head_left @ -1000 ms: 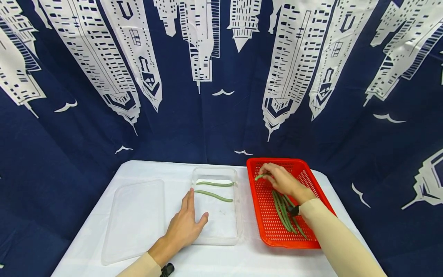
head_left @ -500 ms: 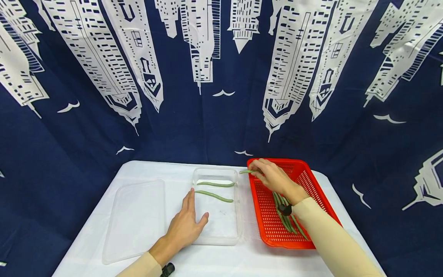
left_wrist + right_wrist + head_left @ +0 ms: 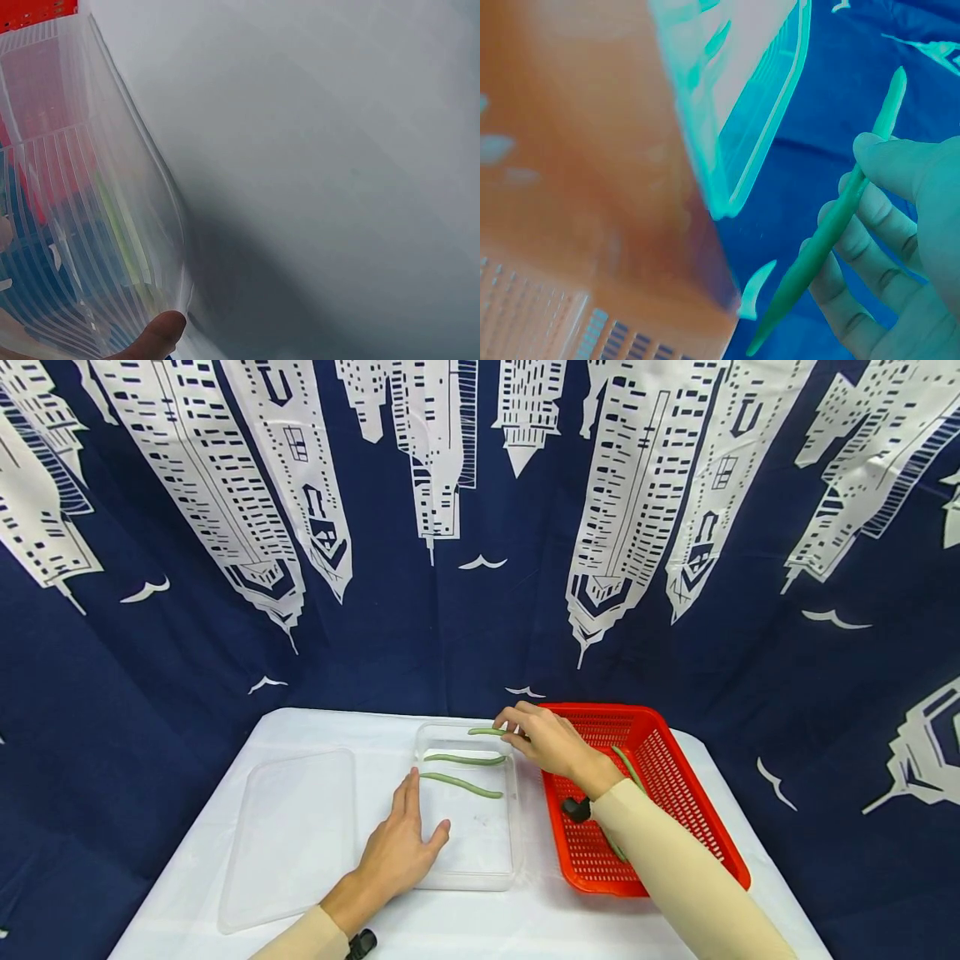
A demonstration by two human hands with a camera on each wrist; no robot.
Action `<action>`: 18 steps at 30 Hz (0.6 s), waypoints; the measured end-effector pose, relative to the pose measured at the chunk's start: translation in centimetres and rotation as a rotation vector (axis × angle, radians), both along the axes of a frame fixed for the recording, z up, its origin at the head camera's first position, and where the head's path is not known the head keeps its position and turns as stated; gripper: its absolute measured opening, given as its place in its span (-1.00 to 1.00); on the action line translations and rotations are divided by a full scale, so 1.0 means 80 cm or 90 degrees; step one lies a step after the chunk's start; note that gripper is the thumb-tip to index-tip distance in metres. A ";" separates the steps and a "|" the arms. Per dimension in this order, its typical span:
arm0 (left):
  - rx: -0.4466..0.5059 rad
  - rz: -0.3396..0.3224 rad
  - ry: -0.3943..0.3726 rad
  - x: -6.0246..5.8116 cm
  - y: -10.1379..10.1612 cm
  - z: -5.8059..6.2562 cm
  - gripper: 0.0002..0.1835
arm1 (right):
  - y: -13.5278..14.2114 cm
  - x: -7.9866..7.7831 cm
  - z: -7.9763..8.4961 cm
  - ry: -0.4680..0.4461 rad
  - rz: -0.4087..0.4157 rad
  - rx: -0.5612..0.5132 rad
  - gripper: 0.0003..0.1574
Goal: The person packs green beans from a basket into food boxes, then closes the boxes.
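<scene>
Grip narrow, the right hand is pinching a green bean between thumb and fingers near the one o'clock corner of a clear container. From my distant post I am seeing the left hand resting at the container's eight o'clock side, its fingers lying straight and gripping nothing. Two beans are lying crosswise inside, toward twelve o'clock, while more beans are lying in a red basket at three o'clock, partly hidden by the right sleeve. A clear lid is lying at nine o'clock on the white-covered counter. I am judging a snag the likeliest trouble: both ends of the bean are jutting past the fingers, so a low pass could be catching one on the rim and twisting it loose. Hard pressing by the left hand could be sending the light-looking container sliding; a dipping sleeve could be nudging the basket. I am finding no readable brand, label or lettering; the navy backdrop is showing only skyline buildings and birds.
</scene>
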State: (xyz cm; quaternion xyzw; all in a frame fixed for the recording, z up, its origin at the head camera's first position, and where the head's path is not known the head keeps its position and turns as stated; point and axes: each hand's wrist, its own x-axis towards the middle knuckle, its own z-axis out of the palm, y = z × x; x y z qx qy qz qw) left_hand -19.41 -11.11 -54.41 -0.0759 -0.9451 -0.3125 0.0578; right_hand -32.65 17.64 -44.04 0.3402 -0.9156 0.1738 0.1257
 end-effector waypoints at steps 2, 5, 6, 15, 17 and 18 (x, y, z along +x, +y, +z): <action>0.000 -0.002 -0.001 0.000 0.000 0.000 0.14 | -0.009 -0.001 -0.003 0.001 0.002 0.005 -0.76; 0.003 -0.004 -0.002 0.000 0.000 0.001 0.14 | -0.022 -0.002 -0.004 -0.006 0.008 0.014 -0.76; 0.003 -0.005 -0.002 0.000 0.000 0.001 0.14 | -0.027 -0.002 -0.004 -0.008 0.012 0.017 -0.76; 0.003 -0.006 -0.002 -0.001 -0.001 0.000 0.15 | -0.066 -0.010 -0.009 -0.044 0.031 0.030 -0.74; 0.003 -0.006 -0.003 0.000 -0.001 -0.001 0.15 | -0.072 -0.013 -0.012 -0.054 0.031 0.031 -0.75; 0.003 -0.006 -0.003 0.001 -0.001 -0.001 0.14 | -0.075 -0.014 -0.014 -0.062 0.030 0.031 -0.74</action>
